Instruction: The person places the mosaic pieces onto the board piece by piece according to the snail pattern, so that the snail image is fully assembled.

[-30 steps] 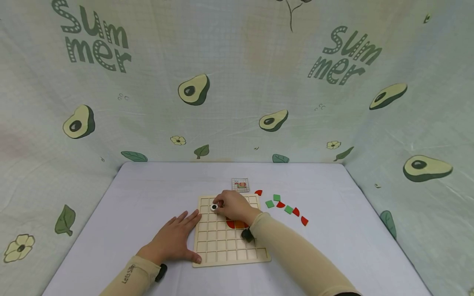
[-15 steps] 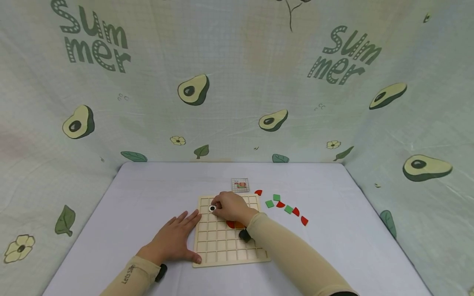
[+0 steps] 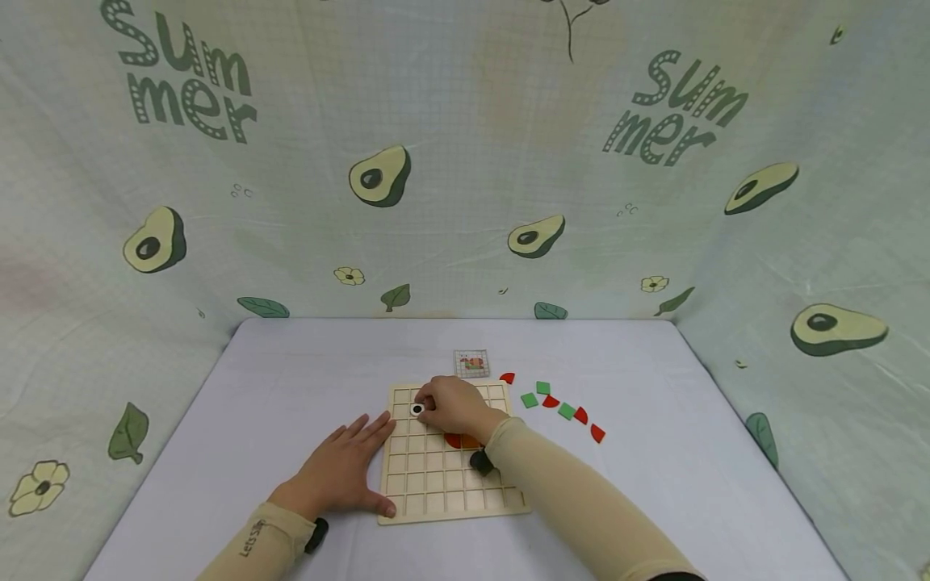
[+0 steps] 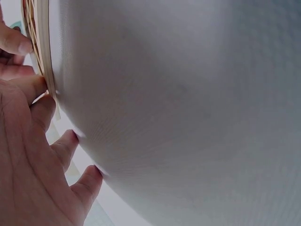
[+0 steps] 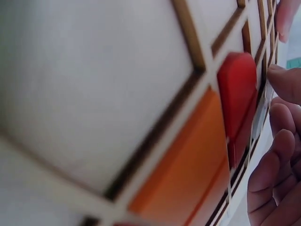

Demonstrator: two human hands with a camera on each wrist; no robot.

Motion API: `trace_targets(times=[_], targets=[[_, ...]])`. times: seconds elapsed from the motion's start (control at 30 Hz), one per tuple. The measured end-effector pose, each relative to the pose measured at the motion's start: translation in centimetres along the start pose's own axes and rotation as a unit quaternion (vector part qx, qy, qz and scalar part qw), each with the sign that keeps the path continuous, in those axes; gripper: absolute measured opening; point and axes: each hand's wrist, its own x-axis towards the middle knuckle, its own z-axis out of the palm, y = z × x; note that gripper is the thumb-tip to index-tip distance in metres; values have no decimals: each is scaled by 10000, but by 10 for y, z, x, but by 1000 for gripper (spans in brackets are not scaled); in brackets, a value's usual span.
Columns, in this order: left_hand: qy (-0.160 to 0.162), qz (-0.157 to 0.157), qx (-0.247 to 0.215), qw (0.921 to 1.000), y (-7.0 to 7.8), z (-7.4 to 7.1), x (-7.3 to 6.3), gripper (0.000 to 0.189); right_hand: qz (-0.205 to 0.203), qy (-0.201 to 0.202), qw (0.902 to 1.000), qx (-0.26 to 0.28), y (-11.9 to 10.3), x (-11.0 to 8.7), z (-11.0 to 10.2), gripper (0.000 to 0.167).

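Observation:
A square wooden grid board [image 3: 414,484] lies on the white table. Spread along its left side, my left hand [image 3: 341,468] has its fingertips and thumb at the edge; the left wrist view shows straight fingers [image 4: 43,113] against the rim. My right hand [image 3: 458,405] reaches over the board and pinches a small round white piece with a black centre [image 3: 416,409], like an eye, at a cell near the upper left. Partly hidden under that wrist, a red piece [image 3: 453,440] and an orange piece [image 3: 470,441] sit in cells; the right wrist view shows an orange piece [image 5: 188,160] beside a red one [image 5: 237,89].
Beyond the board lies a small pattern card [image 3: 471,364] with a coloured picture on a grid. Right of the board, several loose pieces are scattered in a slanting row, including a green square [image 3: 566,411] and a red quarter circle [image 3: 597,434]. A printed cloth [image 3: 465,266] surrounds the table.
My right hand has shifted slightly left and toward me with the white piece, then stayed nearly still over the last half second. My left hand has not moved.

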Motion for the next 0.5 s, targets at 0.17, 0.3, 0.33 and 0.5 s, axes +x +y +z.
trace_targets(times=[0.17, 0.3, 0.33, 0.5], targets=[[-75, -39, -31, 10000, 2, -2, 0, 132, 204, 51, 9997, 101, 5, -3, -9, 24], [-125, -116, 1, 9999, 2, -4, -1, 132, 398, 188, 9988, 231, 9, -3, -13, 19], [-123, -131, -17, 9998, 2, -4, -1, 132, 422, 198, 9985, 271, 9, -3, -13, 18], [-102, -83, -59, 9999, 3, -4, 0, 131, 349, 110, 9991, 232, 5, 0, -8, 16]])
